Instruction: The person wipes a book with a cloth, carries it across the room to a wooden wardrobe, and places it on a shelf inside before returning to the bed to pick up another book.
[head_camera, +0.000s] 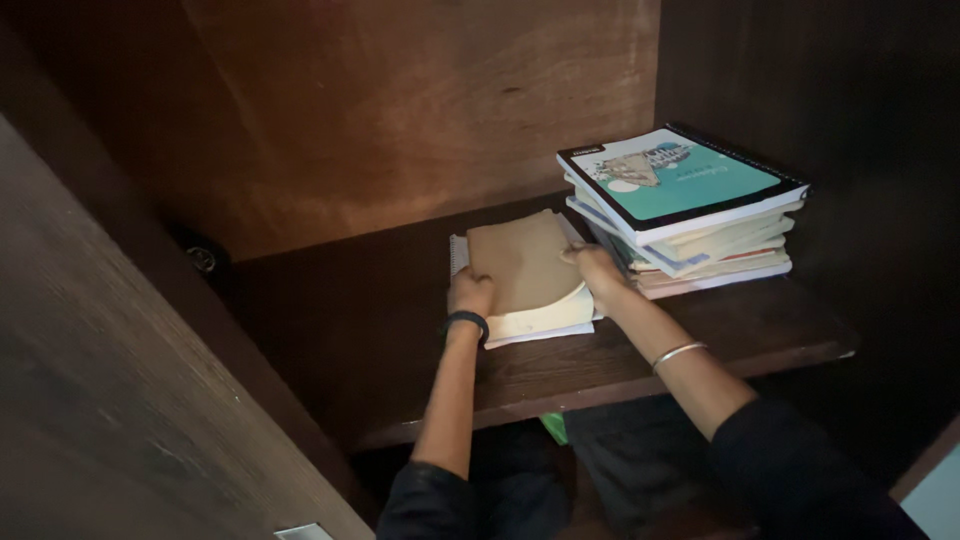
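Note:
A brown-covered book (522, 262) lies on top of a white spiral notebook (530, 328) on a dark wooden shelf (360, 330). My left hand (470, 293) grips the left edge of the brown book; a dark band circles that wrist. My right hand (597, 273) holds its right edge, and a silver bangle sits on that forearm. Both arms reach in from below in dark sleeves. Just right of my right hand stands a stack of several books (700, 245) topped by a teal-and-white spiral notebook (680, 178).
The shelf sits inside a wooden cupboard with a reddish back panel (400, 110) and dark side walls (120, 380). A round metal fitting (203, 260) sits at the back left corner. Something green (555, 428) shows under the shelf edge.

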